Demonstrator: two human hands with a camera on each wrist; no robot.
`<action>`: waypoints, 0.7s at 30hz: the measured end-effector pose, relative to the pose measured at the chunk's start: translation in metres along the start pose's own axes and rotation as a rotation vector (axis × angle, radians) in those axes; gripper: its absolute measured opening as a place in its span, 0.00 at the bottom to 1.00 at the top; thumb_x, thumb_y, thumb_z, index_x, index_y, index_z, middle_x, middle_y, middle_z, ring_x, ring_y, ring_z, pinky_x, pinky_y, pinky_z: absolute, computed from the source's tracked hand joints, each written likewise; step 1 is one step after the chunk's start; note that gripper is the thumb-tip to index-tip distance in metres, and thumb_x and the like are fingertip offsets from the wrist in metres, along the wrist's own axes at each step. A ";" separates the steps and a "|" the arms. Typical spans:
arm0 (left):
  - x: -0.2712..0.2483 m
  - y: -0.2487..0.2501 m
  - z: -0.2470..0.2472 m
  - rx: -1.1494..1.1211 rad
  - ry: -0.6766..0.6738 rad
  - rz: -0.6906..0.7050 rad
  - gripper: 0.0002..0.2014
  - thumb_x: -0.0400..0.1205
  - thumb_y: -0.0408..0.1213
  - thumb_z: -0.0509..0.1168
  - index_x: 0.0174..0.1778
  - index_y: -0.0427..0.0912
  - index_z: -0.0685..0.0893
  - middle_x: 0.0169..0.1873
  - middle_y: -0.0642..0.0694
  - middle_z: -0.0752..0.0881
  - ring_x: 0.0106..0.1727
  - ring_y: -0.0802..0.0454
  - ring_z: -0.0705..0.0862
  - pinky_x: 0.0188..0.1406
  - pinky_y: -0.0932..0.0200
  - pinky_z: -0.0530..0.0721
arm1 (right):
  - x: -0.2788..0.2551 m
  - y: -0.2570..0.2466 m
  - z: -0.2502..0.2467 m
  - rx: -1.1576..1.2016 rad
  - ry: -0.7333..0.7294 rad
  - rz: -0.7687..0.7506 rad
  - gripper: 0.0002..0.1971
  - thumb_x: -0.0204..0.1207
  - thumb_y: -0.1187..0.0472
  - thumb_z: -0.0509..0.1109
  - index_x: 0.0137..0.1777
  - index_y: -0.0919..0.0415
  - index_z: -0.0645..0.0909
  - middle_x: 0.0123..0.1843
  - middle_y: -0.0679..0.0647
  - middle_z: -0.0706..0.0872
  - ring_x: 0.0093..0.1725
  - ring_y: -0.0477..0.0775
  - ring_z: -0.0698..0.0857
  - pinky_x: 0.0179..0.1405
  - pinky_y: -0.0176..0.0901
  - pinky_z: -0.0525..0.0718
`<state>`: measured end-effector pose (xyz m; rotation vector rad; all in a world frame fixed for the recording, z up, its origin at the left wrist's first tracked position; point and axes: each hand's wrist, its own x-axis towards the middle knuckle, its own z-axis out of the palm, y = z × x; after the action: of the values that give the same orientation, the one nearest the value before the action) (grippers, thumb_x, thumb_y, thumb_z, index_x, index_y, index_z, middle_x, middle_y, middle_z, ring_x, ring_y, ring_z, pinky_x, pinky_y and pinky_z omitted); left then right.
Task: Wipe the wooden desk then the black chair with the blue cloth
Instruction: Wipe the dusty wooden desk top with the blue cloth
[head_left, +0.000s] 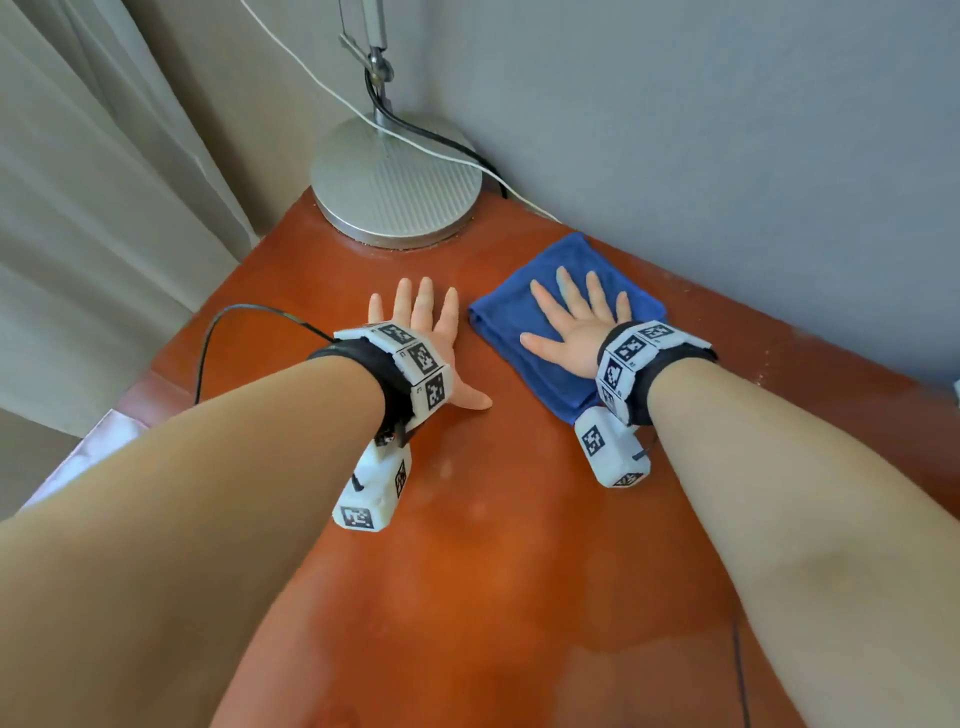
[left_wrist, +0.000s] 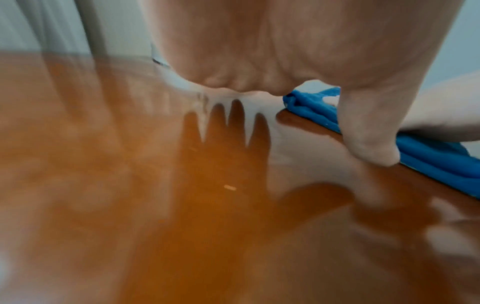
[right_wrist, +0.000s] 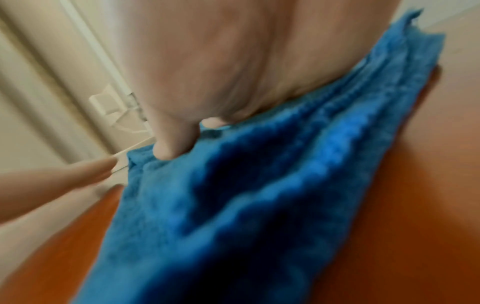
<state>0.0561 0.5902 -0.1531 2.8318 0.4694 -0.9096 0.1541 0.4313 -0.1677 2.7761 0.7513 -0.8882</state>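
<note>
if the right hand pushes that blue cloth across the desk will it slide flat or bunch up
The blue cloth is folded terry, so probably floppy. Under the flat right hand it should glide on the glossy desk, though loose edges may ruck.

Head view: I look down and forward from above onto the surface (head_left: 493, 545) corner. Left wrist view: very near, low under the palm, facing along the surface. Right wrist view: likewise close, blurred. All three share the blue cloth (head_left: 524, 317) (left_wrist: 428, 156) (right_wrist: 233, 205).
</note>
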 end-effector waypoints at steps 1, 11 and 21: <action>0.001 0.011 0.000 -0.015 -0.016 -0.001 0.64 0.65 0.73 0.66 0.80 0.47 0.30 0.80 0.39 0.31 0.80 0.39 0.30 0.77 0.36 0.34 | 0.003 0.011 -0.004 0.020 0.018 0.025 0.35 0.79 0.32 0.44 0.81 0.41 0.33 0.83 0.47 0.30 0.81 0.59 0.31 0.78 0.64 0.35; 0.008 0.044 0.010 -0.058 -0.055 -0.100 0.70 0.58 0.77 0.66 0.79 0.48 0.25 0.77 0.35 0.24 0.78 0.34 0.27 0.77 0.34 0.34 | -0.014 0.067 0.009 0.138 0.049 0.275 0.36 0.80 0.33 0.43 0.82 0.45 0.33 0.83 0.50 0.31 0.81 0.61 0.32 0.78 0.65 0.36; 0.007 0.045 0.011 -0.068 -0.036 -0.096 0.70 0.58 0.78 0.66 0.79 0.49 0.26 0.77 0.36 0.25 0.79 0.35 0.28 0.76 0.35 0.34 | -0.005 0.043 0.009 0.054 0.023 0.102 0.38 0.77 0.30 0.45 0.80 0.40 0.32 0.82 0.47 0.29 0.81 0.61 0.30 0.77 0.66 0.34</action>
<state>0.0705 0.5470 -0.1648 2.7476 0.6246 -0.9416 0.1676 0.3898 -0.1732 2.8466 0.5921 -0.8717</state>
